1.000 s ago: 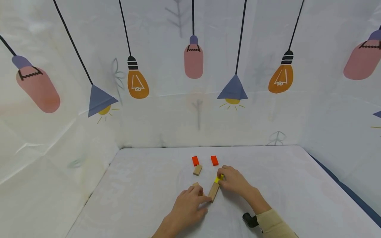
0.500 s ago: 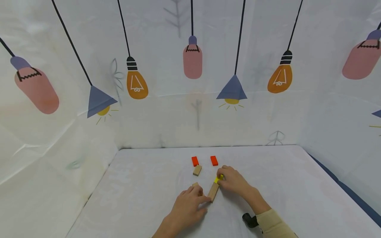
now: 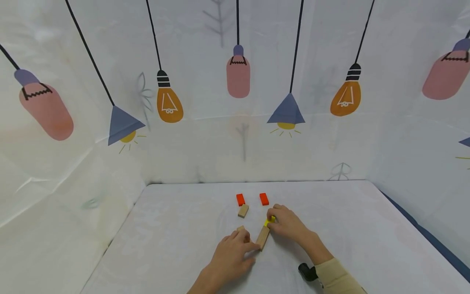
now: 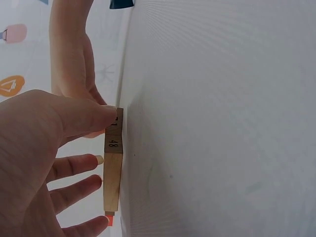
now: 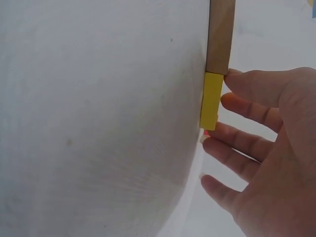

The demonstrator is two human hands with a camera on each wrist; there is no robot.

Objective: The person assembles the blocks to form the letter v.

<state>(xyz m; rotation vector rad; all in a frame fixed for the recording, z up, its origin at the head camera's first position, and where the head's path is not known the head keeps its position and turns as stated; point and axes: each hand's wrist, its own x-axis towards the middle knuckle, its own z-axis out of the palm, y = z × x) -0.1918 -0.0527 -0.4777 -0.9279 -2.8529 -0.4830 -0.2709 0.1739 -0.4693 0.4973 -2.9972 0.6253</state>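
Observation:
My left hand point(image 3: 233, 253) is low over the white table, its thumb at the near end of a wooden block point(image 3: 262, 238) and its fingers along another wooden block point(image 4: 112, 182), partly hidden in the head view. The left wrist view shows dark numbers on the blocks' near faces. With thumb and fingertips my right hand point(image 3: 290, 223) pinches a small yellow block point(image 5: 212, 101). That yellow block meets the far end of the slanting wooden block, end to end. The right hand's other fingers are spread loosely beyond it.
Two red blocks point(image 3: 264, 199) lie farther back on the table point(image 3: 176, 237). A loose wooden block point(image 3: 243, 210) sits just in front of the left red one. Beside the right sleeve point(image 3: 338, 275) is a black object point(image 3: 307, 272). A white lamp-print sheet point(image 3: 198, 155) encloses the table.

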